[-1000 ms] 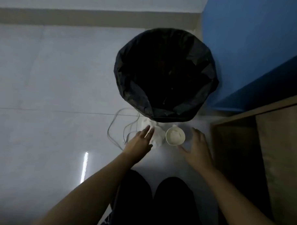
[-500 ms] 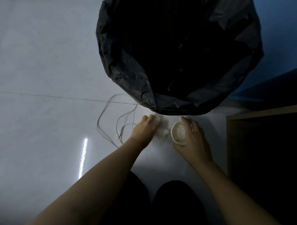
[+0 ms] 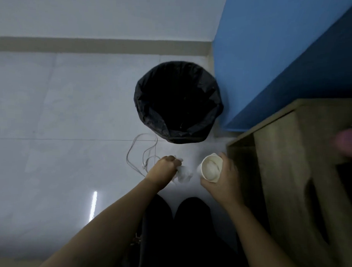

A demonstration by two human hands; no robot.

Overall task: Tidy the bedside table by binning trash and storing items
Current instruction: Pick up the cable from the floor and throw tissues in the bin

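now, a thin white cable [image 3: 142,152] loops on the floor at far left, and my left hand [image 3: 164,169] is clenched on crumpled tissue [image 3: 182,173]. my right hand [image 3: 222,179] grips the paper cup [image 3: 211,167], tilted, near the black-lined bin [image 3: 178,102], beside the wooden table [image 3: 302,157].

The person is wearing dark trousers [image 3: 175,229]; both forearms are showing bare, with no sleeves reaching them.

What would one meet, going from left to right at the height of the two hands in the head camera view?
White cable on the floor → left hand → crumpled white tissue held by it → white paper cup → right hand holding the cup → wooden bedside table.
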